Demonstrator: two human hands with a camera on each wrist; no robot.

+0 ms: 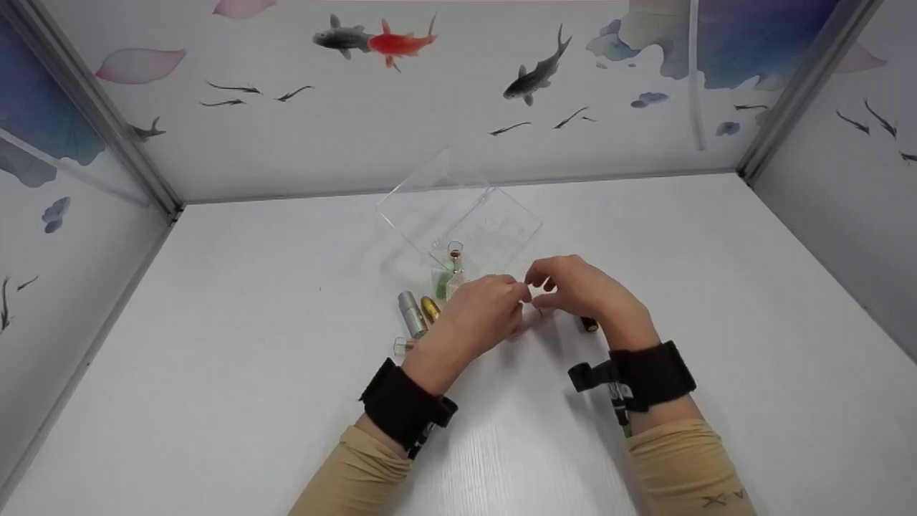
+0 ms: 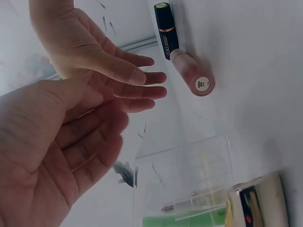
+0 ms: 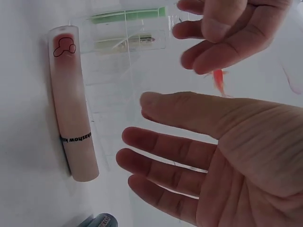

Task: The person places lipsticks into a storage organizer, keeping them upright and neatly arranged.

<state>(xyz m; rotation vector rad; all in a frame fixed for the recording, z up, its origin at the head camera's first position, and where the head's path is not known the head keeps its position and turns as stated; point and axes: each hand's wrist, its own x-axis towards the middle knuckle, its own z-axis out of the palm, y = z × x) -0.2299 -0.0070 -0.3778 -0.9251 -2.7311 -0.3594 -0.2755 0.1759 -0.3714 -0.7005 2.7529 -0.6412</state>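
Note:
Both hands hover close together above the table, fingertips nearly meeting in the head view. The left hand (image 1: 483,308) has loosely bent fingers, thumb near the index finger, and nothing shows in its grasp. The right hand (image 1: 591,290) holds nothing; its fingers are relaxed and spread from the thumb in the right wrist view. Under the hands lies a pale pink cosmetic tube (image 3: 73,104) with a red-tinted end and black lettering, mostly hidden in the head view. At its end lies a dark lipstick tube (image 2: 164,28) with a gold band.
An open clear plastic box (image 1: 501,215) with a raised lid stands behind the hands. By its near corner are a green tube (image 1: 442,283) and a clear-capped tube (image 1: 455,254). Left of the left hand lie a silver tube (image 1: 412,314), a gold tube (image 1: 430,308) and a clear-ended piece (image 1: 402,347).

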